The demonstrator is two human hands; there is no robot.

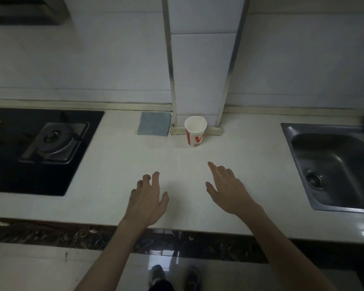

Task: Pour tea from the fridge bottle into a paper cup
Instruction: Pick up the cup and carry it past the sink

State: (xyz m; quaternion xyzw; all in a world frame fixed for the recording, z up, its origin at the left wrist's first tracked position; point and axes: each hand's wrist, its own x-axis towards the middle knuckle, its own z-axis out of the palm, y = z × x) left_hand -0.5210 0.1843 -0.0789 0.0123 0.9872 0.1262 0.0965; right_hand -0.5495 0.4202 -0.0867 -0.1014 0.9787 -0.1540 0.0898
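Head view: hovering palm-down over the pale bench, left hand and right hand, fingers apart, gripping nothing. Standing upright at the back against the tiled pillar, red-and-white paper cup, just beside a grey cloth. Flanking: gas hob left, steel sink right.

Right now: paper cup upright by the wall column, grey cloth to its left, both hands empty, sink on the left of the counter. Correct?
Not quite: the sink is on the right of the counter; the gas hob is on the left. The head view shows it. The paper cup stands upright by the column, grey cloth to its left, left hand and right hand empty.
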